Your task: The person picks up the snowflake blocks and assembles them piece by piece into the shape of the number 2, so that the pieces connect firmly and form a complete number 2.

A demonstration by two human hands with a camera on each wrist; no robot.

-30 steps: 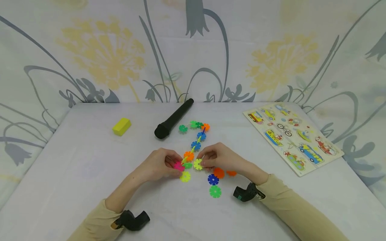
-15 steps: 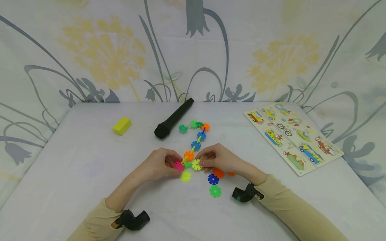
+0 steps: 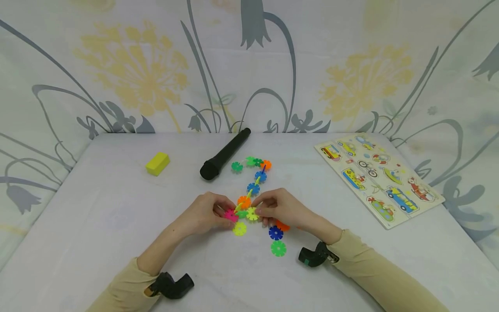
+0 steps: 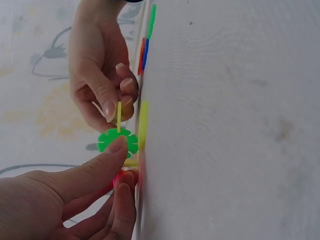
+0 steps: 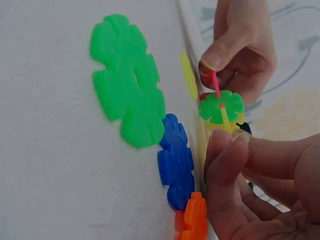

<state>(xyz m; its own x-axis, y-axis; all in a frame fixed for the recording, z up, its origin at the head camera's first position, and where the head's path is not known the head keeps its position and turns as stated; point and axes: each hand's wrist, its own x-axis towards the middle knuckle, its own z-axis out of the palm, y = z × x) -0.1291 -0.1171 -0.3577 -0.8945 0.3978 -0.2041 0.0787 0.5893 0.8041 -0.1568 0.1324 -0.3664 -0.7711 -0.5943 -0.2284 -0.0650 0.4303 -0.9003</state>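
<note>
My left hand pinches a pink notched snowflake disc at the near end of a linked chain. A green disc slots onto the pink one and stands between both hands. Thumb and fingers of my right hand pinch a yellow snowflake disc, seen edge-on in both wrist views, with its edge right at the green disc. From there the chain runs away through an orange disc and a blue disc, then bends left to a green end disc.
Loose on the white table lie a yellow disc, a dark blue disc, a green disc and an orange disc. Behind are a black microphone and a yellow block. A vehicle picture board lies right.
The right hand has shifted slightly left, bringing the yellow disc up against the green one. Its wrist now covers an orange disc seen earlier. My left hand has stayed in place.
</note>
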